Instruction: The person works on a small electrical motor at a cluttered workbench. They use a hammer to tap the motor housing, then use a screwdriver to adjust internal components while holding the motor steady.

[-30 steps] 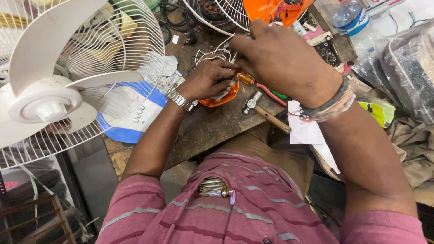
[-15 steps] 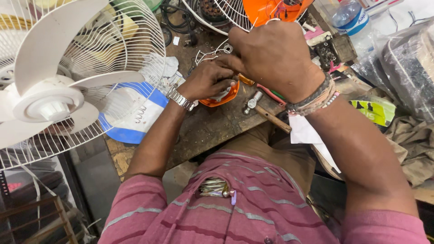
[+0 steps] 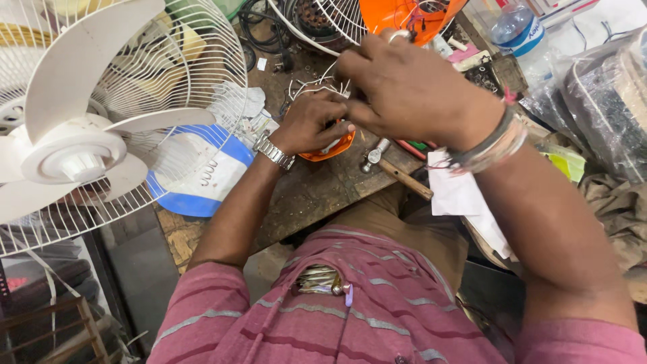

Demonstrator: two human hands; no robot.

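Two bare hands meet over a worn brown wooden worktop (image 3: pixel 310 195), close in front of the person. The left hand (image 3: pixel 311 123), with a metal wristwatch (image 3: pixel 273 151) on its wrist, is closed around a small round orange plastic part (image 3: pixel 328 147) that rests on the worktop. The right hand (image 3: pixel 411 87), wearing several bracelets (image 3: pixel 488 141), is just above it, fingers bent and pinching thin white wires (image 3: pixel 317 84) which rise from the part; I cannot tell exactly how many wires it grips. Beside the part lies a small hammer with a wooden handle (image 3: pixel 397 172). On the left stands a white fan with a wire guard (image 3: pixel 81 141).
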